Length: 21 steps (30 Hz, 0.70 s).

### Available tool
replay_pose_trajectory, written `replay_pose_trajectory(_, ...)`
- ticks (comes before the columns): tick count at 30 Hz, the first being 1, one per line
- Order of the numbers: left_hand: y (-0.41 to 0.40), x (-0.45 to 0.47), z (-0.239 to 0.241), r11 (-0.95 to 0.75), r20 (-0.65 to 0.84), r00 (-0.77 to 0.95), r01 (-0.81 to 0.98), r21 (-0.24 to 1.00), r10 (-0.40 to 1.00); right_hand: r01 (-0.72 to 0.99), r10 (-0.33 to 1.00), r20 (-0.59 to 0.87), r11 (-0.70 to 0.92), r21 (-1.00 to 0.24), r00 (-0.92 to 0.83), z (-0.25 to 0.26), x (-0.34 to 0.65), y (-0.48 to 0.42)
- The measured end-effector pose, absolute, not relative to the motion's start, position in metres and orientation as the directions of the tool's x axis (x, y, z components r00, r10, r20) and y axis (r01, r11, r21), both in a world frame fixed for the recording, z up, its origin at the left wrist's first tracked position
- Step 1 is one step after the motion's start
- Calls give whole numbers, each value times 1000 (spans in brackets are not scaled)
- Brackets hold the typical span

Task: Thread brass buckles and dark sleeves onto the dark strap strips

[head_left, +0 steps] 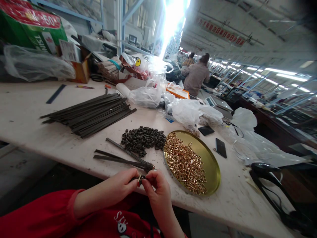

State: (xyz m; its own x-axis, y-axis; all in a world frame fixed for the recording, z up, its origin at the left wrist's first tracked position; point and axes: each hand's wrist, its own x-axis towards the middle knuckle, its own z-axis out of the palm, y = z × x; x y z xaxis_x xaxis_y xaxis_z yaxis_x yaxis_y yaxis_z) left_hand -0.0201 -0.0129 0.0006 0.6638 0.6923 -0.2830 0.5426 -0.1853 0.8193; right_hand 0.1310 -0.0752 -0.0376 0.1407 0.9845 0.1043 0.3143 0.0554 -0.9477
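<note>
My left hand (121, 185) and my right hand (156, 186) meet at the table's near edge, both pinched on a small dark and gold clip (140, 179) at the end of a dark strap. A few dark straps (121, 158) lie just beyond my fingers. Behind them sits a heap of small dark pieces (143, 138). To the right, a round gold tray (210, 165) holds many small gold buckles (184, 163). A large bundle of dark straps (91, 114) lies further left.
Crumpled plastic bags (188, 110), two dark phones (220, 147), a box (79, 69) and a green sack (29, 26) crowd the table's far side. Another person sits further back at right (195, 76). A black cord (272, 195) lies at the right end.
</note>
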Motion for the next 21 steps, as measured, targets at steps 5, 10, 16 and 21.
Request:
replay_pose_trajectory(5, -13, -21, 4, -160, -260, 706, 469, 868, 659, 506, 939, 331, 242, -828, 92, -38, 129, -73)
replay_pose_trajectory(10, -9, -23, -3, -174, -246, 694, 475, 863, 676, 553, 912, 399, 286, -782, 92, -34, 125, -77)
replay_pose_trajectory(16, -11, -20, 2, -158, -252, 654, 500, 852, 713, 566, 897, 439, 333, -754, 56, -31, 123, -80)
replay_pose_trajectory(21, -14, -25, 13, -136, -265, 700, 461, 877, 663, 545, 889, 447, 328, -771, 98, -35, 127, -79)
